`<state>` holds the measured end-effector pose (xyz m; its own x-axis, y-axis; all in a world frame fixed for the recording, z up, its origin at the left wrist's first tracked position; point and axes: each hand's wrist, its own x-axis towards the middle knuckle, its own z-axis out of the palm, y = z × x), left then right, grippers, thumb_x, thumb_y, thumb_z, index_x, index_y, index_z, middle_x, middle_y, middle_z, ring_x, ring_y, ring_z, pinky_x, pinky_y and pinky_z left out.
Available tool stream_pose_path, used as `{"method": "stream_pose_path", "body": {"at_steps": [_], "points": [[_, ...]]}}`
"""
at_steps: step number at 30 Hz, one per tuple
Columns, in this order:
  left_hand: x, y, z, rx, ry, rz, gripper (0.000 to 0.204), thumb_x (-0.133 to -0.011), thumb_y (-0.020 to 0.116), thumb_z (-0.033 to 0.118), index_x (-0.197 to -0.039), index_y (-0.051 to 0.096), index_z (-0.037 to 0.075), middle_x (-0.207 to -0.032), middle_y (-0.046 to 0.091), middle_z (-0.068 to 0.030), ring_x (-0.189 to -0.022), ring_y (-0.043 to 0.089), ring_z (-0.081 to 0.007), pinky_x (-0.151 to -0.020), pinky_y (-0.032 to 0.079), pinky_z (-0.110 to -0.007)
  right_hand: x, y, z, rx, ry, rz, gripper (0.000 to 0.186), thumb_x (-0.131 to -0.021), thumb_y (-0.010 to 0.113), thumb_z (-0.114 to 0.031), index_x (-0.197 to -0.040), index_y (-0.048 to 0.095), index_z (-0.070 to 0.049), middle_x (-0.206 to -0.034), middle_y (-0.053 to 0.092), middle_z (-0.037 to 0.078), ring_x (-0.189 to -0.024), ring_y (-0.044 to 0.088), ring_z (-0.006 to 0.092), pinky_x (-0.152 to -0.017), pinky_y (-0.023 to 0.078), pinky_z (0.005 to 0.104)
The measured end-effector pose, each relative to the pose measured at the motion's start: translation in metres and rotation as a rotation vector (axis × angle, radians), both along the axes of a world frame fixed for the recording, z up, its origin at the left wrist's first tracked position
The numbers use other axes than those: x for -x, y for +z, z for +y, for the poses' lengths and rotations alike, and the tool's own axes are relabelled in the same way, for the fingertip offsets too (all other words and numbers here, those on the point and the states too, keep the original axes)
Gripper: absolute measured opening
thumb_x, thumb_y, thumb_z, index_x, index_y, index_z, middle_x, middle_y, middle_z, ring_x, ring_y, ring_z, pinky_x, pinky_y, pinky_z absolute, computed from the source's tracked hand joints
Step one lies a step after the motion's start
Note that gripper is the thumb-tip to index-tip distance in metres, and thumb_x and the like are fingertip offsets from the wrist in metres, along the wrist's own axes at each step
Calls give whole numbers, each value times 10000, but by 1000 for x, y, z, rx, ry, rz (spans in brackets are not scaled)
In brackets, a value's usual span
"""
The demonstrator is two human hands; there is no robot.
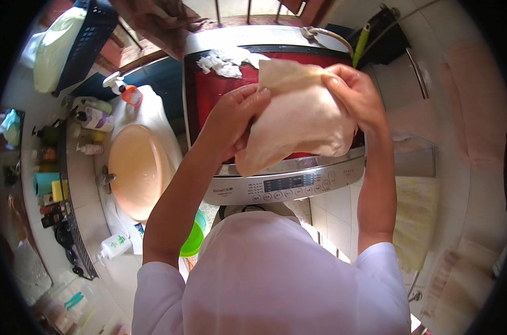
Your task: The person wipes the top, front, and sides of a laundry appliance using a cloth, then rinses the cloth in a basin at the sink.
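- Left hand (pixel 236 114): thumb and curled fingers closed on the left edge of a pale beige cloth (pixel 303 114); the thumb lies on the near face, the other fingers partly hidden.
- Right hand (pixel 360 96): thumb pressed on the cloth's upper right part, fingers bent behind it; how tightly they close cannot be told.
- The cloth is held up, spread between both hands, over the red lid (pixel 206 92) of a washing machine; its face shows no readable print.
- On the lid, towards the back, a ragged white clump (pixel 222 62); foam or paper, I cannot tell.
- Along the machine's near edge, a silver control panel (pixel 242 188); it carries a dark display (pixel 289 183), a row of round buttons with small captions, and a maker's mark at left.
- To the left, a peach basin (pixel 136 173); near it, a spray bottle (pixel 131 96) with an orange label, a white bottle (pixel 97 119) with a purple label, and a lower white bottle (pixel 116 245) with green lettering.
- To the right, a yellow towel (pixel 414 223) hangs.
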<state>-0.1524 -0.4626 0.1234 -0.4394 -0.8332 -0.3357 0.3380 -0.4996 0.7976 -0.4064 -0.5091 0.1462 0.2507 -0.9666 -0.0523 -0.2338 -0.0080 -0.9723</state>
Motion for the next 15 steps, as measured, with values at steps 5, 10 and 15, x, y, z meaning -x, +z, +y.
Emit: {"method": "stream_pose_path", "body": {"at_steps": [5, 10, 15], "points": [[-17, -87, -60, 849, 378, -936, 480, -881, 621, 310, -1258, 519, 32, -991, 626, -156, -877, 614, -230, -715, 509, -364, 10, -61, -17, 946, -287, 1074, 629, -803, 697, -350, -1343, 459, -133, -1358, 434, 239, -1244, 425, 426, -1018, 367, 487], [-20, -113, -111, 1181, 400, -1696, 799, -740, 641, 643, -1377, 459, 195, -1388, 365, -245, -1314, 306, -469, -965, 339, -653, -2, -139, 22, 695, -233, 1116, 698, -769, 694, -466, -1330, 463, -120, -1454, 278, 258, -1314, 276, 488, -1024, 260, 635], [-21, -130, -123, 1093, 242, -1878, 693, -760, 628, 624, -1308, 531, 211, -1342, 448, -232, -1286, 362, -441, -951, 338, -667, -14, -143, 64, 470, 51, 1071, 510, -749, 694, -458, -1064, 637, -60, -1462, 242, 269, -1347, 231, 463, -1080, 160, 629]]}}
